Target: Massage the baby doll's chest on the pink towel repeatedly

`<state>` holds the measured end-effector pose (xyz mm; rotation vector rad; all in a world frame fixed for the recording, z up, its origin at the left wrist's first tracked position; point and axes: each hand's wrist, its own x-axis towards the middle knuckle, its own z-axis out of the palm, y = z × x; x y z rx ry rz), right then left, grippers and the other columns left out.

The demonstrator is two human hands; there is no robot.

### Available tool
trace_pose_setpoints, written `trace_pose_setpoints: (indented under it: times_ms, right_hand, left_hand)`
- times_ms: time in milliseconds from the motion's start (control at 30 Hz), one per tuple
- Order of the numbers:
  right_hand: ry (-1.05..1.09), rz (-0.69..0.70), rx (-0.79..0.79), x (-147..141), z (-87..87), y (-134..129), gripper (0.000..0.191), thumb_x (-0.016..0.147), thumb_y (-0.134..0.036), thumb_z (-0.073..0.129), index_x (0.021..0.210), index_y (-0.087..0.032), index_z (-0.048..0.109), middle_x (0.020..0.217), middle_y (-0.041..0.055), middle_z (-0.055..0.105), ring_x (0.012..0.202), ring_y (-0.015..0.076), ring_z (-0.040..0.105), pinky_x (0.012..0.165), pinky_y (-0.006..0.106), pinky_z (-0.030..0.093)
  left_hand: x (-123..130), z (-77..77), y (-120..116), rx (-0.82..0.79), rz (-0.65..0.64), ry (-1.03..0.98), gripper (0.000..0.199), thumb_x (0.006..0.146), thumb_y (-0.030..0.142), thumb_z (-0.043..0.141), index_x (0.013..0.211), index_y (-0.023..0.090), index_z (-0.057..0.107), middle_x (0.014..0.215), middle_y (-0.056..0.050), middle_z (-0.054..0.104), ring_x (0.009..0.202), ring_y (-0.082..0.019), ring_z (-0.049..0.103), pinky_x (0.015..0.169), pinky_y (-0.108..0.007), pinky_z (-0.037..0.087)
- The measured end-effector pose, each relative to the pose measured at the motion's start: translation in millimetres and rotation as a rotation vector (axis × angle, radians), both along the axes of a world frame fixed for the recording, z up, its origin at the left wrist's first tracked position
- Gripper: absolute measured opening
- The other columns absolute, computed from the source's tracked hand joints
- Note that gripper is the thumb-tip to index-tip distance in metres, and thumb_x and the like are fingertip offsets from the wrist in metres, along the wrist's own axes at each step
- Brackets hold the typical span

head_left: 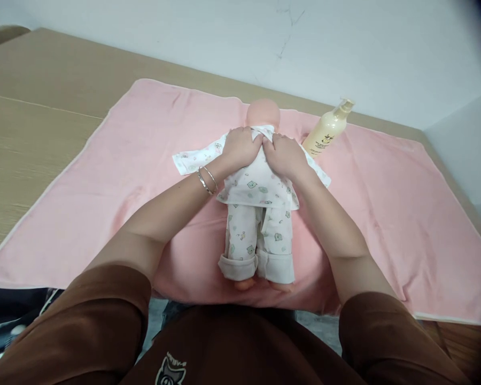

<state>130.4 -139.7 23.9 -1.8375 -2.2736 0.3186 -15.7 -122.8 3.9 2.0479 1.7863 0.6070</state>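
Note:
A baby doll [263, 111] lies on a pink blanket [152, 128], its head toward the wall and its feet toward me. It wears a white printed top [256, 184] and matching trousers [240, 230] with the cuffs rolled up. At the doll's upper chest, just below the neck, my left hand [242, 147] grips the top's fabric from the left side. My right hand [284, 154] pinches the same garment from the right, the two thumbs close together. The sleeves spread out flat to both sides. The doll's face is not visible; bare feet show below the cuffs.
A cream pump bottle [327, 128] lies or leans on the blanket to the right of the doll's head. The blanket covers much of a wooden table [56, 80]. Behind it stands a white wall [224, 43] with cracks. Dark items [8, 310] are at the lower left.

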Motion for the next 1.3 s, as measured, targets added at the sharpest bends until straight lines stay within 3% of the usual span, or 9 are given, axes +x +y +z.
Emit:
trace_pose_setpoints:
  times_ms: [267,400,500,633,767,1000,1100,1200,1300]
  right_hand:
    - [0.144,-0.093,-0.072,21,-17.1,27,0.075,0.104,-0.069,0.024,0.134,-0.015,0.067,0.14,0.0188,0.07,0.134,0.039,0.062,0.117,0.056,0.041]
    - [0.157,-0.069,-0.08,26,-18.8,29,0.073,0.105,-0.067,0.025,0.133,-0.014,0.067,0.141,0.0198,0.069,0.134,0.0391,0.062,0.119,0.057,0.04]
    - [0.145,-0.045,-0.092,26,-15.5,26,0.073,0.105,-0.066,0.023,0.132,-0.015,0.067,0.14,0.0198,0.069,0.133,0.0393,0.063,0.12,0.06,0.038]
    - [0.003,-0.026,-0.001,11,-4.7,6,0.064,0.108,-0.051,0.023,0.131,-0.01,0.066,0.136,0.024,0.07,0.133,0.0417,0.061,0.124,0.07,0.026]
    - [-0.045,0.041,0.032,2,1.9,-5,0.057,0.107,-0.04,0.025,0.125,-0.008,0.068,0.137,0.0251,0.069,0.134,0.0405,0.061,0.125,0.066,0.027]
    - [0.121,-0.061,-0.127,24,-11.7,25,0.075,0.106,-0.064,0.018,0.13,-0.013,0.068,0.141,0.0208,0.069,0.135,0.0409,0.061,0.12,0.062,0.036]
    - [0.017,-0.055,-0.035,13,-7.1,12,0.067,0.107,-0.049,0.019,0.127,-0.007,0.067,0.137,0.0267,0.068,0.132,0.045,0.061,0.118,0.067,0.034]
    - [-0.084,0.019,0.014,0,3.7,-5,0.052,0.103,-0.032,0.026,0.119,-0.006,0.068,0.129,0.0283,0.071,0.124,0.0434,0.065,0.113,0.062,0.042]
    - [-0.066,0.046,-0.034,2,7.1,-4,0.046,0.1,-0.029,0.029,0.116,-0.009,0.068,0.127,0.0263,0.072,0.121,0.0413,0.066,0.111,0.058,0.044]
  left_hand:
    - [6,-1.6,-4,0.025,0.01,0.024,0.047,0.106,0.042,0.038,0.124,0.009,0.067,0.133,-0.023,0.07,0.133,-0.037,0.062,0.125,-0.052,0.038]
    - [13,7.2,-23,0.028,-0.018,0.086,0.051,0.105,0.034,0.038,0.134,-0.002,0.06,0.144,-0.03,0.061,0.144,-0.041,0.053,0.128,-0.051,0.032]
    - [16,10.6,-32,0.075,-0.067,0.095,0.049,0.103,0.032,0.042,0.138,0.0,0.056,0.151,-0.03,0.056,0.149,-0.04,0.046,0.13,-0.051,0.029]
    - [5,8.4,-18,0.011,-0.055,0.056,0.047,0.106,0.038,0.039,0.128,0.006,0.064,0.136,-0.025,0.068,0.134,-0.035,0.061,0.12,-0.048,0.043]
    - [0,6.5,-10,0.001,0.0,0.082,0.05,0.106,0.04,0.037,0.123,0.003,0.066,0.131,-0.026,0.07,0.13,-0.037,0.063,0.119,-0.048,0.043]
    - [16,8.1,-29,0.11,-0.027,0.151,0.047,0.105,0.031,0.038,0.132,0.002,0.062,0.139,-0.026,0.065,0.137,-0.038,0.057,0.122,-0.049,0.039]
    - [7,8.8,-19,0.05,-0.026,0.121,0.05,0.103,0.037,0.041,0.128,0.0,0.065,0.132,-0.027,0.069,0.129,-0.038,0.062,0.116,-0.048,0.046]
    - [-2,9.2,-10,-0.019,-0.016,0.058,0.05,0.1,0.047,0.046,0.117,0.007,0.071,0.121,-0.023,0.074,0.117,-0.037,0.068,0.106,-0.046,0.052]
    - [0,8.9,-12,0.001,0.001,0.079,0.051,0.101,0.048,0.045,0.117,0.007,0.071,0.122,-0.023,0.074,0.119,-0.037,0.067,0.108,-0.047,0.051]
